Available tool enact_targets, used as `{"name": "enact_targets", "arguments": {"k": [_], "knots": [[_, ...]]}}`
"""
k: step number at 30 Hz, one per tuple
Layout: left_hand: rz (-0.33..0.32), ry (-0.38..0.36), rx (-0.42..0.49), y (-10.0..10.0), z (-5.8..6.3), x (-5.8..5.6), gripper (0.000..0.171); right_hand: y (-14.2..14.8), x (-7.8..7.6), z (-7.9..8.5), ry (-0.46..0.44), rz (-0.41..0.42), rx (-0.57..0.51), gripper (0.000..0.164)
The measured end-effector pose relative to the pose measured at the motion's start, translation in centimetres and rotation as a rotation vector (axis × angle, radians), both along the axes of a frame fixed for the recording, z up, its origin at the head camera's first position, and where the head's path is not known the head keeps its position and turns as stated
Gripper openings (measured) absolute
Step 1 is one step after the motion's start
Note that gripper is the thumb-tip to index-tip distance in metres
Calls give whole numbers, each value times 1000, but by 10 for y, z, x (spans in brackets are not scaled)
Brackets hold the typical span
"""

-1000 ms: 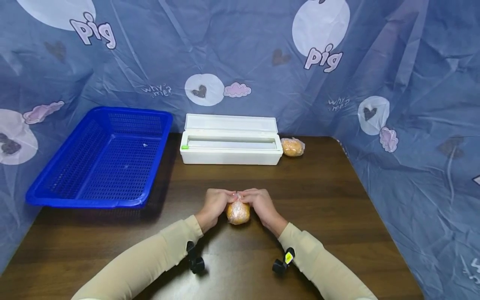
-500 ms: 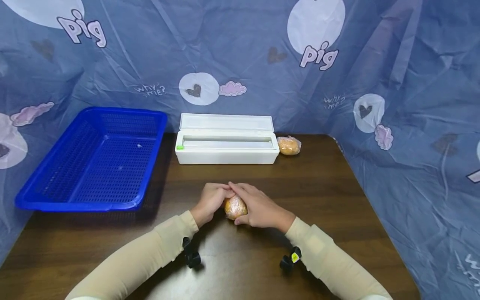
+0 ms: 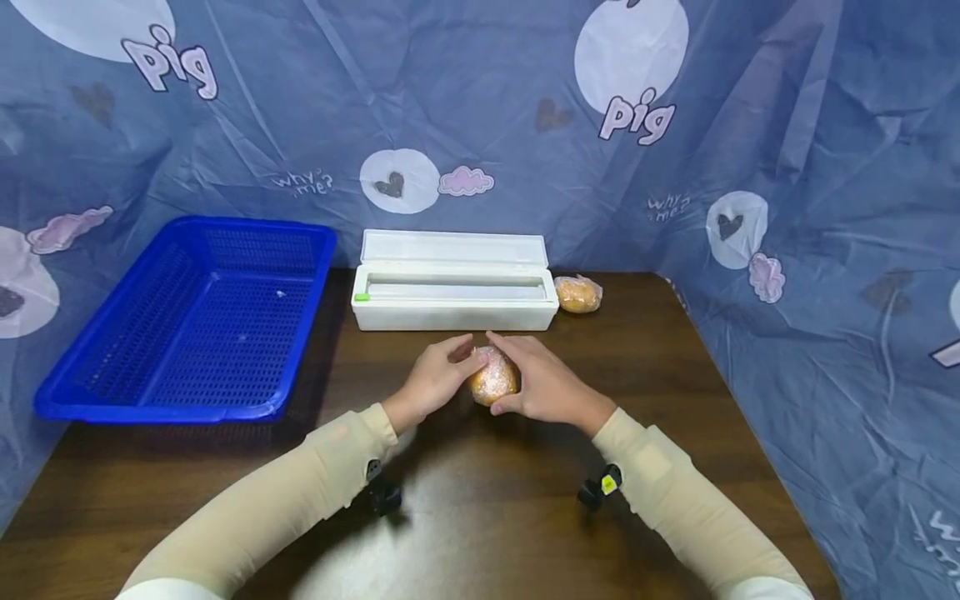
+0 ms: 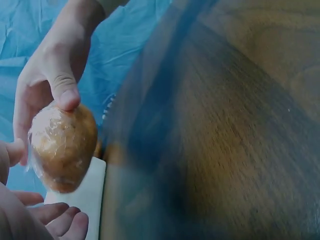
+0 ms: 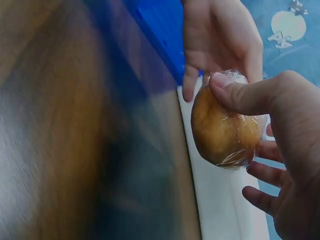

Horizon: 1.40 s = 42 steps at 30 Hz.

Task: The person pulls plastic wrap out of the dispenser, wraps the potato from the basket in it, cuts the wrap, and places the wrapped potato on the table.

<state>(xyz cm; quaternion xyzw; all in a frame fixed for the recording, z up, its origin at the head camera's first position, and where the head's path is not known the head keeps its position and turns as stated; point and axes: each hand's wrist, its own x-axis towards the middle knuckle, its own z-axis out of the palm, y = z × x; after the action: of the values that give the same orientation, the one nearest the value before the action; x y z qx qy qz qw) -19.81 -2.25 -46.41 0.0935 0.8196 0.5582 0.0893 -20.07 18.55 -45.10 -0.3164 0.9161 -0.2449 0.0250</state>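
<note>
A rounded golden-brown piece of food in clear film (image 3: pixel 493 382), like a bread roll, is between both hands over the table. My right hand (image 3: pixel 551 385) grips it between thumb and fingers. My left hand (image 3: pixel 435 375) is at its other side, thumb by the film, with the other fingers loosely extended in the left wrist view. From the right wrist, crinkled film shows on the wrapped food (image 5: pixel 225 130) under my right thumb. Behind stands a long white film dispenser (image 3: pixel 454 315), its lid raised and a green slider at its left end.
A second film-wrapped golden-brown piece (image 3: pixel 578 294) lies against the dispenser's right end. At the left is a blue plastic basket (image 3: pixel 157 412) with perforated walls. Blue printed sheeting (image 3: pixel 510 100) hangs behind the dark wooden table (image 3: pixel 645 350).
Both hands have moved forward and slightly right with the wrapped food. Earlier both pinched the film at its top; the right hand now grips its side, and the left fingers have loosened.
</note>
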Motion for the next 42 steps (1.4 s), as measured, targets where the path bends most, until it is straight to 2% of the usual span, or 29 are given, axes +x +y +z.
{"name": "enact_targets", "arguments": {"k": [8,11,18,25,29,35,37,42], "knots": [[-71,-44,-12,-4,-4,8,66,26,-18,10,12,-35,3,102],[-89,-43,-51,-8,-3,11,68,38,-25,18,20,-51,20,103],[-138,73,-283,-31,9,20,73,72,-47,39,64,-119,50,105],[-164,170,-485,-55,26,23,77,115,-79,52,46,-272,109,101],[-152,195,-574,-67,35,24,77,136,-95,53,51,-315,128,98],[-116,207,-657,-84,45,25,75,158,-110,49,83,-339,115,96],[-95,251,-681,-90,48,25,70,164,-114,47,91,-350,112,95],[5,445,-774,-110,56,25,51,175,-120,43,118,-369,113,91]]}}
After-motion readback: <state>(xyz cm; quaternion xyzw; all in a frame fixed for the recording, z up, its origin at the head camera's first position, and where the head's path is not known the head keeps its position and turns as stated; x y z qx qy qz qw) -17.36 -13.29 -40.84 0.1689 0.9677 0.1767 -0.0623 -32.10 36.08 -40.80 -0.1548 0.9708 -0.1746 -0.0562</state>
